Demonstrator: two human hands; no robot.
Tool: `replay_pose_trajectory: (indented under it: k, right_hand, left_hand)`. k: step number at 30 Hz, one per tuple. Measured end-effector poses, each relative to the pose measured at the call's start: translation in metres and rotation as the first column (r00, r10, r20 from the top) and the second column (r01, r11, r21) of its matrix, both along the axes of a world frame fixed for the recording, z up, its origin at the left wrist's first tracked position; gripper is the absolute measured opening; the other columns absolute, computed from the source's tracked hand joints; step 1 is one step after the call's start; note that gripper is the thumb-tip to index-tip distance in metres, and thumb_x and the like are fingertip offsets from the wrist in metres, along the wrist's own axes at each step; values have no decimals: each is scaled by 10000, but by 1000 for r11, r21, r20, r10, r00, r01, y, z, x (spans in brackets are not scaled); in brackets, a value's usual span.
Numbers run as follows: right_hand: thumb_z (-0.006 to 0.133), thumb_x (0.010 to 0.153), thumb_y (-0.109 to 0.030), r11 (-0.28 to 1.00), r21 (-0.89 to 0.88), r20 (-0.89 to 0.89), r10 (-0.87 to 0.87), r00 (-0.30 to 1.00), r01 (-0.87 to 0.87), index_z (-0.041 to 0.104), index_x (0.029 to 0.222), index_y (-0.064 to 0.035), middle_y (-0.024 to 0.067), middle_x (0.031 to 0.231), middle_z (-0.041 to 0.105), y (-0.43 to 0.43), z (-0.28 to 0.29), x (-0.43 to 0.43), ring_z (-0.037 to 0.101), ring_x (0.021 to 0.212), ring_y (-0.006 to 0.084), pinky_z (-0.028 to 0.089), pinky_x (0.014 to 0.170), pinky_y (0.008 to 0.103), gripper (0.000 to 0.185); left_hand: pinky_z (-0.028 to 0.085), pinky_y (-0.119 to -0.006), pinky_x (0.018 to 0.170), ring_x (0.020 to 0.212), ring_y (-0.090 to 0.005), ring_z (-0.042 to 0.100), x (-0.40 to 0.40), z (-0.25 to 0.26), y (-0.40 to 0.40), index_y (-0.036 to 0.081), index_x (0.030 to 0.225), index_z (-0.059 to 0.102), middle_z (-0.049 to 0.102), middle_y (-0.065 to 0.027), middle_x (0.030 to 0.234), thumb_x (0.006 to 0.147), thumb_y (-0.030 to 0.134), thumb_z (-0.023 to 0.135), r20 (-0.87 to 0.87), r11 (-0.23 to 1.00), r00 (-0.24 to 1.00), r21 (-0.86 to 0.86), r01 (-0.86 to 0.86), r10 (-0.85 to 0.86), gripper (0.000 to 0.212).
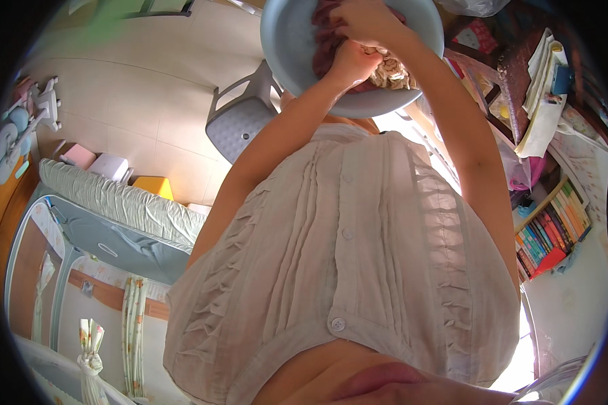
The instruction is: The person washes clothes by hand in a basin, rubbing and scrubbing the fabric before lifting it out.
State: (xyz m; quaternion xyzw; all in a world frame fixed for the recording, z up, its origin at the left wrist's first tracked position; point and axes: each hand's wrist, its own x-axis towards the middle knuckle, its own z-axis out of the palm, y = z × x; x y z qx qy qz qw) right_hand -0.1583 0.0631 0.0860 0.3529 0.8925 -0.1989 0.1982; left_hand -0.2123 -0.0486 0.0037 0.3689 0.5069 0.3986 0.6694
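Note:
A light blue plastic basin point(278, 50) is at the top of the view, over my lap. It holds soft, crumpled dark red material point(323, 55), which looks like cloth. Beside that lies a beige, wrinkled cloth point(392, 75). Inside the basin, my left hand point(352, 63) is closed in a fist against the beige cloth and grips its edge. My right hand point(362, 23) is just beyond, bent over the dark red material with its fingers curled down. Its fingertips are partly hidden, so its hold is unclear.
A grey plastic chair point(243, 126) stands left of the basin. Further left is a cot with a padded rail point(116, 200), with a yellow box point(153, 186) behind it. To the right are a wooden shelf with papers point(544, 101) and a row of books point(552, 228).

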Motion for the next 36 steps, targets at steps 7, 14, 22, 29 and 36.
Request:
replay_pose_trajectory:
  k: [7,14,22,29,36]
  right_hand:
    - [684,792,-250,962,218,59,-183,981,166,715,960,-110,130,934,698,7,-14,21,665,926,327,525,793,477,221]
    - [633,861,-226,628,-41,-329,-743,583,777,704,1056,-30,192,1029,696,-29,36,53,662,962,372,523,865,466,285]
    - [740,860,-326,776,-150,-561,-577,594,612,420,1482,-118,155,1302,598,-92,11,95,614,1078,238,467,961,327,730]
    - [672,870,-212,803,-171,-580,-551,600,571,586,1263,-70,170,1227,626,-76,54,53,644,1041,308,497,915,393,426]
    - [630,826,-181,949,-254,-207,-243,948,188,722,1021,-21,228,956,697,-37,-62,-30,678,912,378,529,840,454,268]
  left_hand:
    - [460,-457,950,1088,-414,552,2,33,-3,27,1210,573,599,-265,1108,771,158,697,-386,994,919,98,-41,76,475]
    - [463,-263,424,510,-153,598,-3,12,6,-7,1149,522,670,-129,831,785,71,738,233,925,922,-296,-237,311,430]
    - [569,-385,827,1022,-213,642,-10,20,5,4,1272,469,613,-116,1160,927,83,587,456,856,758,-450,-256,467,373]
    - [513,-374,807,964,-241,631,-3,0,-11,14,1239,532,638,-116,1073,910,112,590,-243,989,970,145,43,-7,348]
    - [446,-422,906,1041,-293,595,12,-34,-17,41,1090,619,661,-121,1041,936,172,562,-621,845,767,489,218,162,211]
